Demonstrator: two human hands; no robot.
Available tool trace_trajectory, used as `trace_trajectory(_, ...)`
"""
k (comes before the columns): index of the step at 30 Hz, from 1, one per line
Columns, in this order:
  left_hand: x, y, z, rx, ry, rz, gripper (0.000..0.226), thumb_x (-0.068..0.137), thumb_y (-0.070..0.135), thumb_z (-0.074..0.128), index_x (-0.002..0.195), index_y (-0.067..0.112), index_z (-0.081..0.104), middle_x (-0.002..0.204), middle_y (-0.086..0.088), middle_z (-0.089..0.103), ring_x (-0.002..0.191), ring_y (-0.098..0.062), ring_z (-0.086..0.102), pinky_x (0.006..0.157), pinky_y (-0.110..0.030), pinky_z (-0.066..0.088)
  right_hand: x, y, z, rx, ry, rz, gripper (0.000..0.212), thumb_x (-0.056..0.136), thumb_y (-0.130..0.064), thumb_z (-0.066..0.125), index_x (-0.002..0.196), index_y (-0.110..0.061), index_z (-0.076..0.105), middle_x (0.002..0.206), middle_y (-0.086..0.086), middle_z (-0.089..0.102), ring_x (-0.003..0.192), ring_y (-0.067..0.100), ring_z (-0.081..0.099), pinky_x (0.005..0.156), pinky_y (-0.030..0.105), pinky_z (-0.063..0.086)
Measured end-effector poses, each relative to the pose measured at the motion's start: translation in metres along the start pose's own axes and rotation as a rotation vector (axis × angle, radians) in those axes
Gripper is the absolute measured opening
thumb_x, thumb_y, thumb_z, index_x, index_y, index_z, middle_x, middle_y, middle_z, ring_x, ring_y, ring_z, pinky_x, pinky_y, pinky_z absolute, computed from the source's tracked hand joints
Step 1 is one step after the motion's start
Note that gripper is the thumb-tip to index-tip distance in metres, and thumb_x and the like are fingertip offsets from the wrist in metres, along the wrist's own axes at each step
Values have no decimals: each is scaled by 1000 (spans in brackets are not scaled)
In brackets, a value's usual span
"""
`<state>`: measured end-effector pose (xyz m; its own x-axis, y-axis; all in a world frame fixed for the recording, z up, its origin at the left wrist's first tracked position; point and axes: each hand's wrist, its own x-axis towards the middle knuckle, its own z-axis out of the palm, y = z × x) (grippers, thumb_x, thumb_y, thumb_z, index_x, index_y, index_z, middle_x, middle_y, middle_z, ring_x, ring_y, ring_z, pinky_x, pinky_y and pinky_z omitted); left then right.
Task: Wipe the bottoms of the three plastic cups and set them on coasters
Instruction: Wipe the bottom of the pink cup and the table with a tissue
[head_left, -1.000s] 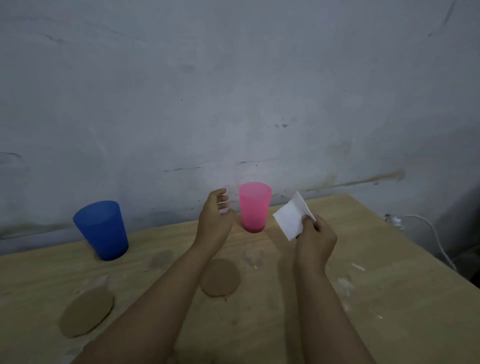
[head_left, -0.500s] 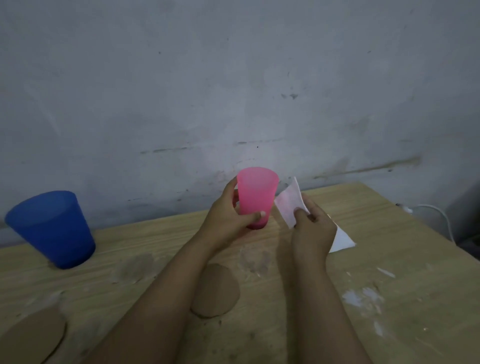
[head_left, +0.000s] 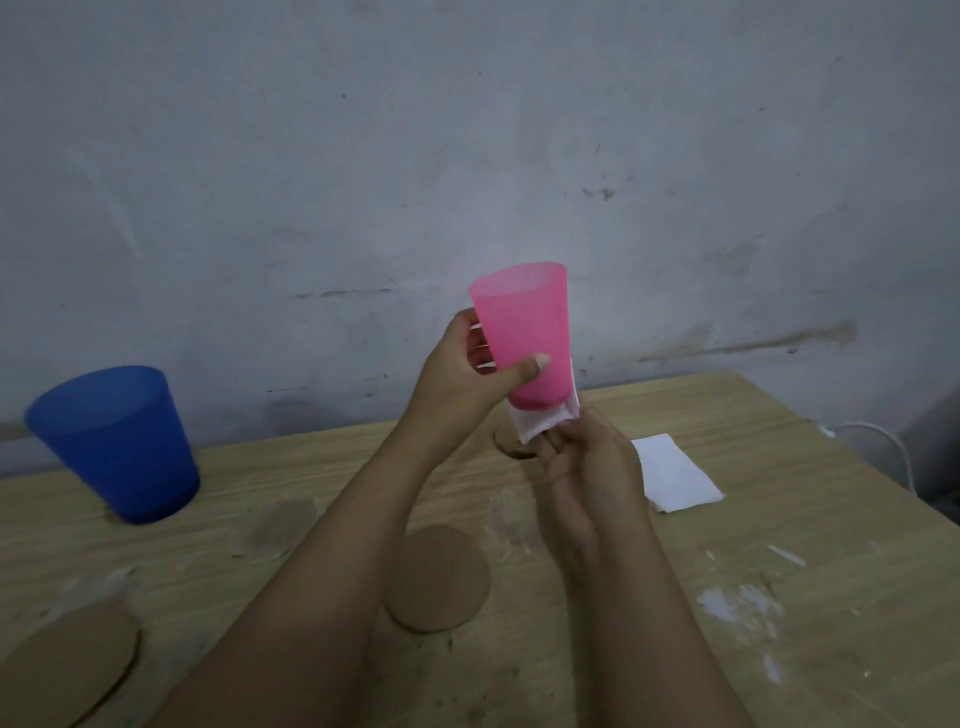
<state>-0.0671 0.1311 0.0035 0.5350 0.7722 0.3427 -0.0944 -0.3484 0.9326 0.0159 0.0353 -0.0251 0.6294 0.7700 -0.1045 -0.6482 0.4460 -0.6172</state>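
Note:
A pink plastic cup is held upright in the air above the table, my left hand gripping its lower side. My right hand presses a white paper napkin against the cup's bottom from underneath. A blue cup stands on the table at the far left. One round brown coaster lies between my forearms, and a second coaster sits at the lower left. A third coaster peeks out behind my right hand. Only two cups are in view.
A second white napkin lies flat on the wooden table to the right of my hands. A white cable hangs off the table's right edge. A grey wall rises right behind the table. Pale stains mark the wood at right.
My left hand reached the pink cup, gripped it and lifted it off the table. My right hand brought the napkin under the cup's bottom. The camera moved closer.

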Motion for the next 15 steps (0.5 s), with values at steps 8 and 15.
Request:
trace_trajectory(8, -1, 9, 1, 44, 47, 54, 75, 68, 36, 81, 131, 22, 42, 122, 7, 59, 105, -5, 61, 84, -24, 54, -1, -4, -4, 246, -287, 211, 52, 92, -37, 35, 115, 5, 54, 116, 25, 64, 106, 33, 64, 92, 43, 47)
trace_trajectory(15, -2, 6, -4, 81, 60, 56, 75, 67, 38, 81, 129, 25, 41, 116, 12, 59, 100, 0, 61, 77, -17, 54, 2, -14, -8, 250, -205, 144, 66, 91, -52, 36, 126, 3, 47, 127, 23, 57, 118, 30, 56, 97, 42, 44)
